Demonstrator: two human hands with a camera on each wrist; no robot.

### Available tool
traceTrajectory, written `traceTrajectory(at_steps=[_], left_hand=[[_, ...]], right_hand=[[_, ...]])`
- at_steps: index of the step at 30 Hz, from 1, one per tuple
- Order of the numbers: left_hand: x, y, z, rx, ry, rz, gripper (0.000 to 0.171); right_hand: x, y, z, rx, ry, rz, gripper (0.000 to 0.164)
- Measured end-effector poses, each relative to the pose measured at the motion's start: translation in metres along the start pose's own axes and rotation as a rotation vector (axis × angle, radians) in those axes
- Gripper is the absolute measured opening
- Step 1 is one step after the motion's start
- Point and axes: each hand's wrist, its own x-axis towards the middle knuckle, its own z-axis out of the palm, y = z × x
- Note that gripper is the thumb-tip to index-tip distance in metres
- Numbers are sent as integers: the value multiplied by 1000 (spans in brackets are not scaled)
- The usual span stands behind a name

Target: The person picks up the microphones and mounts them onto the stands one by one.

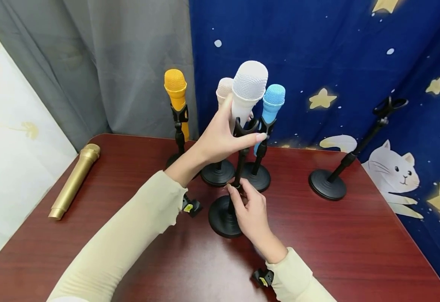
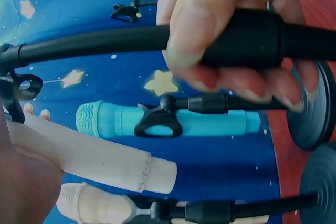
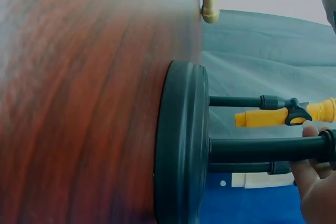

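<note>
Cream sleeve (image 1: 125, 239), then left hand (image 1: 220, 141) gripping the white microphone (image 1: 249, 86) beside the clip (image 1: 239, 130) of the black stand (image 1: 220, 220); right hand (image 1: 253, 212) pinches its pole (image 1: 241, 161), with tabletop (image 1: 337, 239) room rightward before the edge (image 1: 402, 230)

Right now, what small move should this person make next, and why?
Probably ease the white microphone into the near stand's clip: the left hand holds it close to that clip, slanted to the pole and not seated, while the right hand grips the pole. The orange microphone and blue microphone already sit clipped.
</note>
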Motion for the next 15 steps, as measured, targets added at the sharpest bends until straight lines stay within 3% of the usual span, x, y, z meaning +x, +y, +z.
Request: traceTrajectory(at_steps=[7,12,15], left_hand=[[1,-5,3,-11,-32,-21,72],[0,-5,4,-5,-3,-10,67],[-2,-5,7,-47,17,-7,50]], right_hand=[[1,1,-1,6,-7,-22,9],[2,2,-1,2,-10,-31,10],[2,3,-1,12,-14,-33,10]])
